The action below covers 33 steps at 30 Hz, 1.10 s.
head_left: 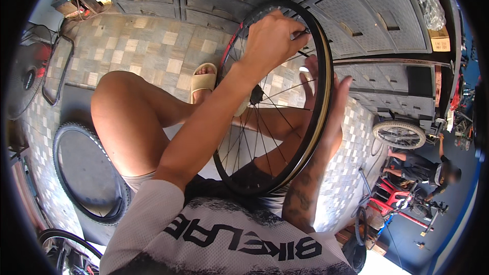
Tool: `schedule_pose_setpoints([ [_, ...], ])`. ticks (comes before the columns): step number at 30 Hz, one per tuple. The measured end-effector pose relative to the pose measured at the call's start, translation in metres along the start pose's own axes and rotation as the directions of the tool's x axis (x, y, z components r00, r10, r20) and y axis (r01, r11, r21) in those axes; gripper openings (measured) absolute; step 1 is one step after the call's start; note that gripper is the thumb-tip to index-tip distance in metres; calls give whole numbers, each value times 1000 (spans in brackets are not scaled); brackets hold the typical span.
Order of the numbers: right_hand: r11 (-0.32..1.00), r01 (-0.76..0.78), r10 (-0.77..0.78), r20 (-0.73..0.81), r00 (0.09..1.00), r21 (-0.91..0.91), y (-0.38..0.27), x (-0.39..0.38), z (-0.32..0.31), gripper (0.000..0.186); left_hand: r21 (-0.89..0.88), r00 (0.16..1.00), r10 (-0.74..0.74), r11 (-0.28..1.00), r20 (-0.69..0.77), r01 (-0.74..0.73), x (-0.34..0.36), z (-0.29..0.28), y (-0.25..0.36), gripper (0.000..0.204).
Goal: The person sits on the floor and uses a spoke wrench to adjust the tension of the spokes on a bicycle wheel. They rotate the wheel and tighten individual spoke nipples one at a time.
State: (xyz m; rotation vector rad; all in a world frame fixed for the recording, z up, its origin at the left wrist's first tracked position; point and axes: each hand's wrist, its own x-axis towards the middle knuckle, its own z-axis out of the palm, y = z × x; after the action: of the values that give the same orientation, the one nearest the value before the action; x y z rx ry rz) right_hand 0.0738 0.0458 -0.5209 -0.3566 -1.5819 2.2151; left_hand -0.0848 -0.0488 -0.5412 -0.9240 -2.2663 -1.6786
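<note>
A bicycle wheel with a black rim, dark spokes and a tan strip along the outer channel of its rim stands tilted between my legs. No tyre is on it. My left hand reaches across the spokes to the upper rim, closed, thumb and fingers pinched at the rim's inner side. What lies in that pinch is too small and dark to name. My right hand straddles the right side of the rim, fingers among the spokes and thumb outside, the rim between them.
A loose black tyre lies on a grey mat at left, near a fan. Grey drawer cabinets line the far side. At right another person is by a bicycle wheel and a red stool.
</note>
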Motion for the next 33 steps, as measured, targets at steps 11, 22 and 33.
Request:
schedule_pose_setpoints([
  [11,874,-75,-76,288,955,481,117,86,-34,20,-269,678,-44,898,733,349,57,-40,-27,35],
  [22,829,-130,-65,325,944,544,114,81,-34,24,-231,936,-129,950,327,211,16,-15,-18,27],
  [33,872,-172,80,213,974,458,111,80,-16,21,-289,959,-184,926,215,243,-4,-10,-8,25],
])
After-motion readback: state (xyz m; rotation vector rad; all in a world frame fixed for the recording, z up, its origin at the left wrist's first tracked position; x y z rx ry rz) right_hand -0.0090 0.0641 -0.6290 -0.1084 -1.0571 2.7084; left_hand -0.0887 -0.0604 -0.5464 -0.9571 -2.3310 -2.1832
